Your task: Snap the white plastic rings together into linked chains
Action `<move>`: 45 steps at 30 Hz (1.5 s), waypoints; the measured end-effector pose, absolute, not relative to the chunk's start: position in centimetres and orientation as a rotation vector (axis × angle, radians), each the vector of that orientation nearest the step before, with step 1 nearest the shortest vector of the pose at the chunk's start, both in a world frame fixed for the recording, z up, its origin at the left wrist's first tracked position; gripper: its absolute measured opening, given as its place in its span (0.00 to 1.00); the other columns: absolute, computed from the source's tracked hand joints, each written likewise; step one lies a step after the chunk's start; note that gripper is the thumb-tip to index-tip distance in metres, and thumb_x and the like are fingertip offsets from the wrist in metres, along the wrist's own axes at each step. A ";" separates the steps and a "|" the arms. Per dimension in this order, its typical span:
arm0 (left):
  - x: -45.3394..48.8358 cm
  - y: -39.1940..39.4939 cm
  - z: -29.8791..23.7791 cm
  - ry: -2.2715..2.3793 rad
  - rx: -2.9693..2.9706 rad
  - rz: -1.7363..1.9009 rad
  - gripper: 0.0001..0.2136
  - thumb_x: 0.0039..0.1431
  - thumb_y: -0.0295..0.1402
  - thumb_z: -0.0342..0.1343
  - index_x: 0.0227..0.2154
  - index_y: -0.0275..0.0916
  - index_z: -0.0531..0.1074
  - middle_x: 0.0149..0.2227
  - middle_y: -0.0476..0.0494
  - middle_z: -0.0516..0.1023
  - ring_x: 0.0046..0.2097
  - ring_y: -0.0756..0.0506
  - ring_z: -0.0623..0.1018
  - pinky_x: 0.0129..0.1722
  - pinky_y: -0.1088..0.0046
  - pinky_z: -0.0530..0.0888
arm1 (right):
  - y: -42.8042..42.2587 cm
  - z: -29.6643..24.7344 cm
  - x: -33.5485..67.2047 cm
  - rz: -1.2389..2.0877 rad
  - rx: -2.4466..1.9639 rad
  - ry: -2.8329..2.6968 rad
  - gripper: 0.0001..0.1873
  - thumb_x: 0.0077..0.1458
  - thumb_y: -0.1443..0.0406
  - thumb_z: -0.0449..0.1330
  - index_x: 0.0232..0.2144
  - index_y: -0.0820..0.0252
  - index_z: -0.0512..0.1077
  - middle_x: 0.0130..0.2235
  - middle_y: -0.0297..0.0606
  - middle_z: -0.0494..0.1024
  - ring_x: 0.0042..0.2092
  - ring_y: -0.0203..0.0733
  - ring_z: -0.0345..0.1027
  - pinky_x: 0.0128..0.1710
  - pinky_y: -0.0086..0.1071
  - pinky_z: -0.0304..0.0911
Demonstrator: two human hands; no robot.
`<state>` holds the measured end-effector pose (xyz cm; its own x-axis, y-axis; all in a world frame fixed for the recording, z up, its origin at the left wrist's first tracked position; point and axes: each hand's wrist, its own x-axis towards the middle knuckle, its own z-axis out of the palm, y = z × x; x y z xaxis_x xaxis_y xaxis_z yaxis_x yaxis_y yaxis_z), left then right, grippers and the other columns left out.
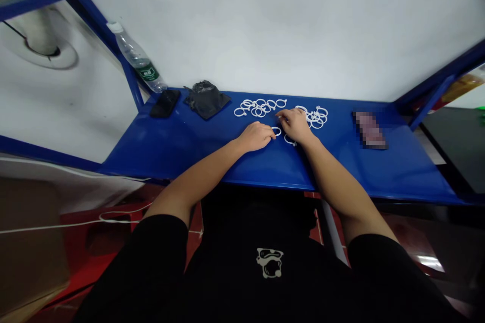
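Several white plastic rings lie on a blue shelf (189, 146) in two loose groups, one pile (259, 107) at the middle and another pile (317, 116) to its right. My left hand (256, 137) rests on the shelf with fingers curled, its fingertips pinching a single white ring (277, 131). My right hand (294, 124) lies just right of it, fingers bent and pinched near the right pile, over another ring (290, 141). What the right fingers hold is too small to make out.
A black phone (165, 103) and a crumpled black bag (206, 98) lie at the shelf's back left. A clear water bottle (137, 58) leans against the blue frame post. A blurred flat object (369, 130) lies at the right. White wall stands behind.
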<state>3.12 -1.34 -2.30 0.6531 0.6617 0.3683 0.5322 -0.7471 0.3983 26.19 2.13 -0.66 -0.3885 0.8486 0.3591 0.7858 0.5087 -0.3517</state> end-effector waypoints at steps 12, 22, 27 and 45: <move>2.1 -1.2 -1.4 1.157 2.375 0.819 0.10 0.72 0.29 0.64 0.53 0.41 0.86 0.37 0.47 0.89 0.38 0.46 0.87 0.44 0.70 0.78 | 2.1 -0.1 26.9 0.246 -1.323 -2.054 0.20 0.68 0.61 0.52 0.47 0.54 0.85 0.41 0.47 0.87 0.47 0.60 0.79 0.55 0.56 0.70; 0.3 -0.1 -0.3 1.450 2.341 0.954 0.07 0.76 0.32 0.63 0.46 0.42 0.87 0.48 0.41 0.87 0.49 0.41 0.85 0.52 0.64 0.80 | 1.8 0.2 27.0 0.271 -1.352 -2.001 0.19 0.63 0.62 0.53 0.42 0.54 0.84 0.44 0.48 0.88 0.51 0.61 0.79 0.59 0.57 0.71; -2.2 1.5 -0.6 1.824 2.167 0.830 0.13 0.74 0.32 0.66 0.57 0.44 0.84 0.60 0.35 0.79 0.54 0.37 0.84 0.53 0.60 0.81 | 1.5 0.6 27.4 0.287 -1.271 -1.946 0.17 0.62 0.64 0.53 0.34 0.51 0.82 0.41 0.45 0.87 0.50 0.59 0.79 0.57 0.57 0.72; -1.3 0.8 0.3 1.812 2.142 0.728 0.12 0.77 0.29 0.57 0.54 0.44 0.84 0.50 0.39 0.89 0.51 0.36 0.86 0.53 0.59 0.80 | 0.8 1.4 26.9 0.301 -1.210 -2.151 0.25 0.66 0.61 0.48 0.46 0.50 0.86 0.40 0.43 0.84 0.48 0.55 0.77 0.58 0.55 0.71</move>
